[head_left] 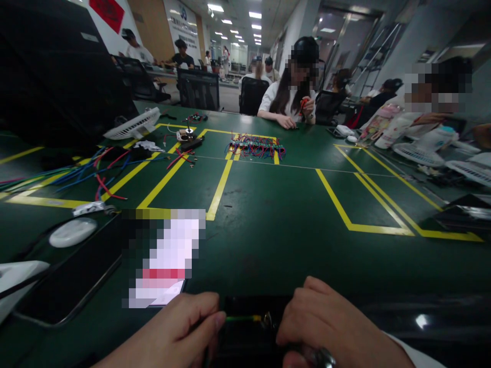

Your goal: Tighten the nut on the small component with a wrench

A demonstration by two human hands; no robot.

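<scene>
Both hands sit at the bottom edge of my view, cut off at the wrists. My left hand (180, 327) is closed, pinching a thin green wire (240, 318) between thumb and forefinger; my right hand (326, 327) is curled over the wire's other end, where a small metal terminal (266, 320) shows, though whether its fingers actually grip it is hidden from me. The wire runs level between the hands, green with a yellowish tip, over a dark object too dim to identify. Beyond lies the green worktop (276, 225) with yellow tape lines, a blurred-out patch (164, 258), loose coloured cables (88, 174) far left and a wire bundle (256, 146) well apart, before a seated person (293, 97).
</scene>
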